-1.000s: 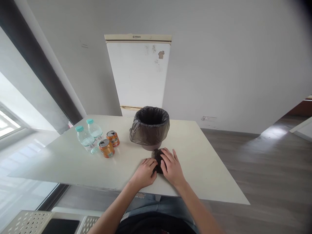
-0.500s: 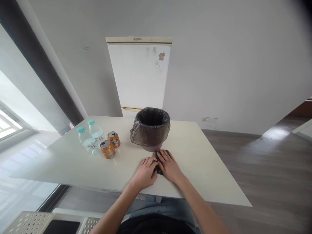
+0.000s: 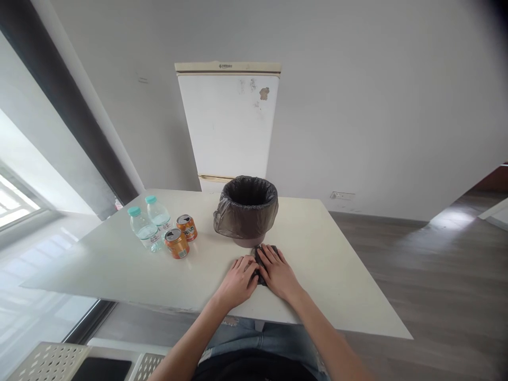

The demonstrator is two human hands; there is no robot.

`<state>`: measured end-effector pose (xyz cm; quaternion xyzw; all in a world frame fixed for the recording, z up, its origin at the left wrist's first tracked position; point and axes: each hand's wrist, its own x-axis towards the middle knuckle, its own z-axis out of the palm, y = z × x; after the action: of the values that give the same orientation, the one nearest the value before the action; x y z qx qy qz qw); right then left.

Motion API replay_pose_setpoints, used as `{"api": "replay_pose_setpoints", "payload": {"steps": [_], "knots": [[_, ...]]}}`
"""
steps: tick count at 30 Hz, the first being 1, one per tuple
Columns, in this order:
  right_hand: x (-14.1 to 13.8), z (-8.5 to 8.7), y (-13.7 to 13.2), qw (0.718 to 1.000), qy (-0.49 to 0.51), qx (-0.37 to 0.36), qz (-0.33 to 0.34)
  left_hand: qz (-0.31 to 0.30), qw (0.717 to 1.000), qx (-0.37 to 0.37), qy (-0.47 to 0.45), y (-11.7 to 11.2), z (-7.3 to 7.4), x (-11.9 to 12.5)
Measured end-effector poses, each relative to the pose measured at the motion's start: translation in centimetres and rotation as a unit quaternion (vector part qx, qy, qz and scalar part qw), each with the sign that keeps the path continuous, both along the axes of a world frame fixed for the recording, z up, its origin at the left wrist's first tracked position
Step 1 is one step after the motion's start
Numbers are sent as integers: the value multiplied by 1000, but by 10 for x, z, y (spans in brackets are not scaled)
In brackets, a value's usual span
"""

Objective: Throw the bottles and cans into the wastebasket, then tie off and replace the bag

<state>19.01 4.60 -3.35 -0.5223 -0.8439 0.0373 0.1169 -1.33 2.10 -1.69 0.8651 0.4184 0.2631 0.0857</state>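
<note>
A small dark folded plastic bag (image 3: 260, 260) lies on the white table (image 3: 337, 264), just in front of a bin. My right hand (image 3: 278, 274) lies flat on top of it, fingers stretched out and pressed down. Beside it, my left hand (image 3: 237, 280) rests on the table with its fingers curled against the bag's left edge. Most of the bag is hidden under my hands. The bin (image 3: 246, 211) is round and lined with a dark bag.
Two water bottles (image 3: 148, 228) with teal caps and two orange cans (image 3: 181, 236) stand at the table's left. A white fridge (image 3: 228, 124) stands behind the table against the wall. A perforated white stool with a dark phone (image 3: 101, 369) is at the bottom left.
My right hand has slid forward over the bag towards the bin and now covers more of it. The camera has tilted slightly.
</note>
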Motion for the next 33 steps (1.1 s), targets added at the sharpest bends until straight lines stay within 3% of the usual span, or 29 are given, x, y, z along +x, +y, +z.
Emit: {"api": "replay_pose_setpoints", "payload": {"steps": [6, 14, 18, 22, 28, 33], "knots": [[42, -5, -3, 1000, -19, -7, -14, 3, 1000, 6, -4, 0, -2, -2], [168, -19, -8, 993, -40, -20, -107, 0, 1000, 6, -3, 2, -7, -3], [210, -23, -17, 986, -49, -31, -153, -2, 1000, -7, -2, 2, -7, -3], [218, -21, -22, 987, -54, -9, -151, -4, 1000, -9, -8, 2, -8, -2], [212, -9, -24, 987, -40, 102, -117, -1, 1000, -9, -13, 2, -4, -1], [213, 5, -28, 991, -14, 76, -113, 1, 1000, -13, -7, 0, -2, -1]]}}
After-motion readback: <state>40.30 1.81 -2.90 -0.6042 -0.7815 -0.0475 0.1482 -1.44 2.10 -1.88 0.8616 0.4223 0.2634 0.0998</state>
